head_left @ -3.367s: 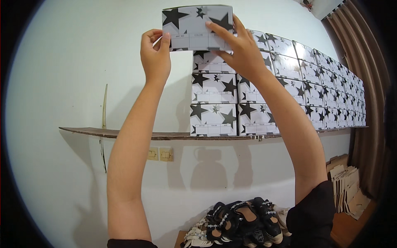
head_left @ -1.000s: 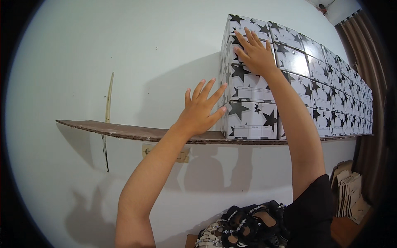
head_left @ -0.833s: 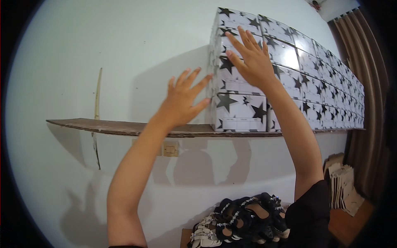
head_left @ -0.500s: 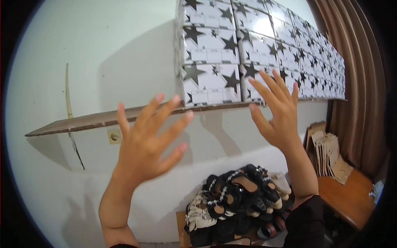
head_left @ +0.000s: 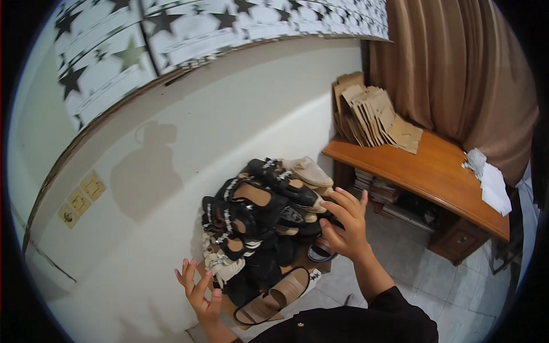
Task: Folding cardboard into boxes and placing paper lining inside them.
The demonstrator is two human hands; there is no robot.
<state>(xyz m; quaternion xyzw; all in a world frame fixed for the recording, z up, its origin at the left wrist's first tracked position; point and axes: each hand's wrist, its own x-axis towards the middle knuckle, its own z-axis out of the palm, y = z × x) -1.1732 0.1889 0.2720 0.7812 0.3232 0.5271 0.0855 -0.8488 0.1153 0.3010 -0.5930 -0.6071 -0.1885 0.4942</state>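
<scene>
A heaped pile of shoes, mostly black with shiny trim, stands against the white wall. Beige sandals lie at its near edge, and pale shoes sit on its far side. At the pile's near left my left hand is held up, fingers apart, with nothing in it. My right hand hovers by the right side of the pile, fingers spread and slightly bent, also holding nothing. Whether either hand touches a shoe I cannot tell for sure; both look raised in front of them.
Above, a wall shelf carries stacked white boxes with dark stars. To the right stands a wooden desk bearing flattened brown cardboard and crumpled white paper. A brown curtain hangs behind. Wall sockets are at left.
The view has swung down and right, from the boxes on the shelf toward the shoes and the desk. Both hands have come down lower, still with their fingers apart and nothing in them.
</scene>
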